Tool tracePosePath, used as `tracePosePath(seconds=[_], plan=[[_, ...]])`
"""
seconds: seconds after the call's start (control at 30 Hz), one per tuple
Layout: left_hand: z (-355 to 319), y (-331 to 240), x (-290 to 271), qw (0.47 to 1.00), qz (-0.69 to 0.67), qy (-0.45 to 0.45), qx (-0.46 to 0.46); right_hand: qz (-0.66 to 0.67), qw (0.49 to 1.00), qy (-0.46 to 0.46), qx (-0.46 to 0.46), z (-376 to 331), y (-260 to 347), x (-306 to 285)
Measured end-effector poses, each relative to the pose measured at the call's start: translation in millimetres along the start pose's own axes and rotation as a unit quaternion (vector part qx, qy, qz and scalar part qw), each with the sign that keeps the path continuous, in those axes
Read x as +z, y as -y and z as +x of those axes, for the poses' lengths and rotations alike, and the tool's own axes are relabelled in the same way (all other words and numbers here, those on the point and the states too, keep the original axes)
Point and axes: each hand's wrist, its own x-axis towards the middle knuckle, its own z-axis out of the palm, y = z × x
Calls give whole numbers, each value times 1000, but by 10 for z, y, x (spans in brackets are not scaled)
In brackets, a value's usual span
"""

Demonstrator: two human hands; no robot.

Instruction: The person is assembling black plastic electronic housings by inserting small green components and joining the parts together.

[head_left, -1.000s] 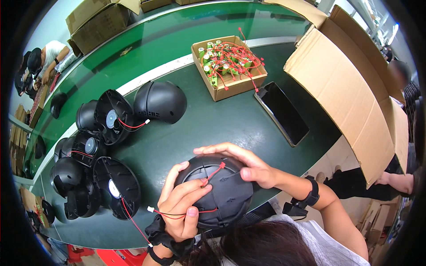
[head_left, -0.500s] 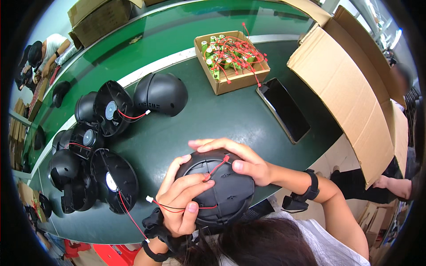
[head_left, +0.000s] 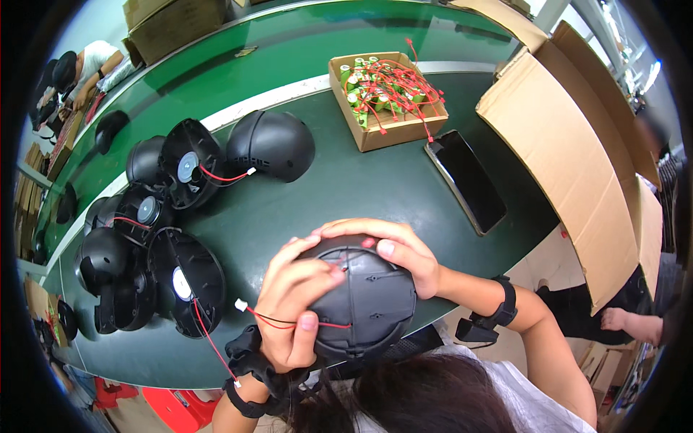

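Both my hands hold a round black plastic housing [head_left: 368, 303] at the table's near edge, its ribbed face turned up. My left hand [head_left: 292, 303] wraps its left side, with the index fingertip pressed near a gap in the upper part. A red and black wire lead [head_left: 332, 325] comes out of the housing, passes under my left thumb and ends in a white connector [head_left: 241, 305] beyond the hand. My right hand [head_left: 404, 252] grips the upper right rim, fingers curled over the far edge. A bit of red shows beneath those fingers.
Several black shell halves [head_left: 186, 281], some with round speakers and wires, cluster at left beside a closed black dome [head_left: 271, 146]. A box of green battery cells [head_left: 390, 130] and a phone [head_left: 466, 184] lie farther off. A large open carton [head_left: 563, 166] stands right. Other people are nearby.
The red connector and its wire, which lay across the top of the housing, have mostly gone from sight near my fingertips. My left fingers have shifted upward; the view has moved slightly.
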Motion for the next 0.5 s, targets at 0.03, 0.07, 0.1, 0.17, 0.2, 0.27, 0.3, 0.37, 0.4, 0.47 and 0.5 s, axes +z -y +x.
tracePosePath(seconds=[0.03,0.07,0.1,0.17,0.2,0.27,0.3,0.37,0.4,0.47,0.5], plan=[[-16,21,14,999,10,-49,1,-1,1000,-30,-1,1,-4,11],[-48,89,47,993,39,-112,13,-33,998,-51,-32,-6,-33,-12],[-73,138,104,983,51,-176,-20,-55,994,-95,-6,-27,3,44],[-122,45,148,977,-80,-153,-128,-99,981,-164,-41,-42,-25,111],[-98,-42,215,967,-84,-153,-187,-100,981,-160,-40,-45,-31,143],[-104,-81,250,968,-82,-151,-185,-122,965,-228,-50,-47,-50,220],[-105,-93,261,969,-80,-146,-183,-123,965,-227,-51,-50,-70,257],[-83,-61,329,980,-24,-164,-111,-119,952,-273,-74,-53,-116,317],[-92,-38,375,974,-41,-196,-104,-118,953,-270,-74,-52,-124,339],[-82,28,378,978,0,-190,-81,-134,946,-283,-88,-63,-139,366],[-72,54,370,981,40,-182,-57,-135,945,-284,-87,-82,-149,373]])
